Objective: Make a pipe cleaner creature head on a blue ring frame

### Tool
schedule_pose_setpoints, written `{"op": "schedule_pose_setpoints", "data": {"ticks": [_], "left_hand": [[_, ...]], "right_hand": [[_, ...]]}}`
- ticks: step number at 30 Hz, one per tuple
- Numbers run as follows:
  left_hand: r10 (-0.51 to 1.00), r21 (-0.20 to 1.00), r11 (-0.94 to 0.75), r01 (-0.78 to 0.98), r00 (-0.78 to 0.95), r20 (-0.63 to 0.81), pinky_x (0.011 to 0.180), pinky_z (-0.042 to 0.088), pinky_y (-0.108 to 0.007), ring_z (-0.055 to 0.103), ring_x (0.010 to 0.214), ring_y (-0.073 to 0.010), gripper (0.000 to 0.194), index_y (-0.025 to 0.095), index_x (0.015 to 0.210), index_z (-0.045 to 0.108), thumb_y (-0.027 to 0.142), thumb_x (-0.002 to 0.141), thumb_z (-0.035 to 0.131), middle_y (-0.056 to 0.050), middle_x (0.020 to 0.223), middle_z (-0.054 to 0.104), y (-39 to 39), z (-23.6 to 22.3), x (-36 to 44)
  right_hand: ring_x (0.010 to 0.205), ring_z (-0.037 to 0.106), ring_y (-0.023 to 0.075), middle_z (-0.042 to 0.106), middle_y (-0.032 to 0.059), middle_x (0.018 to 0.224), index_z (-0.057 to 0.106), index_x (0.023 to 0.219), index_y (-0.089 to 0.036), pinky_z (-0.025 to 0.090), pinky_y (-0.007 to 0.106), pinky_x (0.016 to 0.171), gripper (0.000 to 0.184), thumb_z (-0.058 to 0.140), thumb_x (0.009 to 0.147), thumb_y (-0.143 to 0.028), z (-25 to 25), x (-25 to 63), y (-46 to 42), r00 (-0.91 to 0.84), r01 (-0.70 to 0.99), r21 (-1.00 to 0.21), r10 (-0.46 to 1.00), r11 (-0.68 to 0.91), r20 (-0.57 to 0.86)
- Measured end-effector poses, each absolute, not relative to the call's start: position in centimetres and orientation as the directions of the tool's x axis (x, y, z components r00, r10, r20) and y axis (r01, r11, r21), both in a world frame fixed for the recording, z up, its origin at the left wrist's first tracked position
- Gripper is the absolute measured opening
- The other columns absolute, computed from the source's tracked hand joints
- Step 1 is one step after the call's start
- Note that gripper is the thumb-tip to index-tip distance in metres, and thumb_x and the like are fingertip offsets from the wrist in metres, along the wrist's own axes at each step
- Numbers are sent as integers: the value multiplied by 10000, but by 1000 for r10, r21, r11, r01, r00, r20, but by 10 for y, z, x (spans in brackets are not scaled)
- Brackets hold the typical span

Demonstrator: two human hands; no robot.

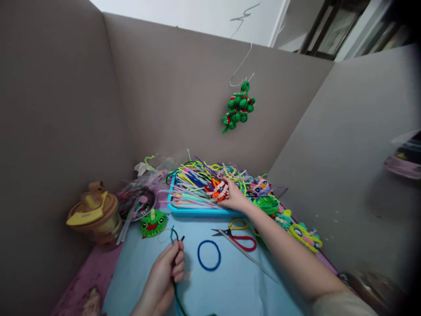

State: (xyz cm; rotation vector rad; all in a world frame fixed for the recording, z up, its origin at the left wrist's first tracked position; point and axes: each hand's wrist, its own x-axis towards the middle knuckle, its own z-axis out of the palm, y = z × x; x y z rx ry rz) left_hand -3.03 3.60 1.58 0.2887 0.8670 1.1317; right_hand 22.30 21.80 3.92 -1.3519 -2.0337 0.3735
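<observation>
My left hand (164, 270) is closed around green and blue pipe cleaners (174, 235), whose ends stick out above the fingers and trail below the fist. Over the blue tray (207, 213), my right hand (234, 196) grips a red, orange and white pipe-cleaner figure (219, 190). Many loose pipe cleaners (194, 184) in mixed colours fill that tray. Between my hands, a dark blue pipe-cleaner ring (209, 255) lies flat on the light blue mat (230, 283). Scissors (241, 236) with red and yellow handles rest open under my right forearm.
A green fuzzy face (153, 224) lies left of the tray, near a metal bowl (147, 204) and a lidded jar (95, 215). Colourful finished pieces (305, 237) line the right side. A green figure (239, 106) hangs from a wire before the grey back panel (184, 87).
</observation>
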Motion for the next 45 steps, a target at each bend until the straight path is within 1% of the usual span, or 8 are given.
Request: {"op": "schedule_pose_setpoints", "data": {"ticks": [6, 10, 13, 18, 20, 27, 35, 45], "left_hand": [[875, 594, 424, -684, 141, -462, 365, 124, -144, 205, 370, -3, 296, 143, 755, 509, 390, 712, 667, 88, 518, 310, 38, 18, -32], [868, 568, 420, -708, 130, -480, 365, 112, -146, 198, 364, -3, 271, 143, 761, 506, 378, 741, 639, 89, 512, 300, 39, 18, -34], [852, 540, 438, -719, 139, -505, 365, 115, -148, 197, 361, -4, 224, 140, 769, 507, 349, 790, 585, 84, 515, 309, 39, 16, -33], [849, 535, 446, -718, 151, -506, 361, 135, -147, 205, 357, -5, 210, 137, 761, 508, 334, 819, 549, 81, 518, 306, 39, 13, -30], [851, 539, 441, -717, 144, -505, 360, 142, -147, 208, 355, -6, 213, 137, 762, 510, 337, 808, 566, 84, 514, 297, 39, 13, -31], [845, 530, 431, -730, 121, -521, 365, 127, -151, 199, 350, -7, 201, 139, 772, 497, 323, 851, 497, 85, 511, 298, 42, 16, -35], [834, 506, 447, -737, 139, -533, 366, 116, -156, 195, 343, -6, 233, 132, 768, 494, 288, 904, 387, 80, 508, 302, 40, 15, -31], [847, 516, 421, -746, 120, -518, 367, 120, -154, 214, 341, -5, 232, 131, 772, 493, 291, 905, 392, 82, 505, 302, 42, 15, -35]], "right_hand": [[1114, 515, 268, 493, 123, 1255, 342, 1322, -203, 387, 413, 956, 930, 764, 508, -356, 43, 217, 229, -186, 564, -749, 938, 347, 294], [1041, 579, 252, 529, 99, 1226, 221, 1361, -264, 478, 411, 840, 856, 665, 635, -364, 57, 222, 230, -26, 190, -968, 987, 161, 159], [983, 612, 250, 518, 78, 1250, 235, 1338, -306, 527, 395, 713, 696, 563, 729, -393, 75, 210, 218, -67, -35, -999, 997, 42, 44], [944, 619, 231, 585, 69, 1149, 354, 1242, -262, 527, 370, 702, 501, 489, 785, -417, 89, 140, 202, -73, -134, -984, 989, 118, 129], [980, 596, 213, 569, 74, 1161, 344, 1248, -244, 507, 358, 762, 500, 466, 801, -430, 80, 106, 203, -20, -83, -974, 977, 210, 212], [1084, 491, 263, 540, 126, 1101, 510, 1112, -158, 386, 386, 908, 573, 603, 685, -528, 36, 56, 207, -155, 612, -747, 966, 260, 209], [1075, 501, 252, 515, 126, 1170, 418, 1252, -141, 400, 370, 904, 790, 701, 592, -472, 40, 78, 207, -302, 541, -741, 914, 398, 270], [1137, 472, 267, 523, 119, 1233, 480, 1217, -173, 332, 407, 971, 656, 721, 612, -252, 50, 93, 236, -689, 448, -495, 640, 745, 339]]}}
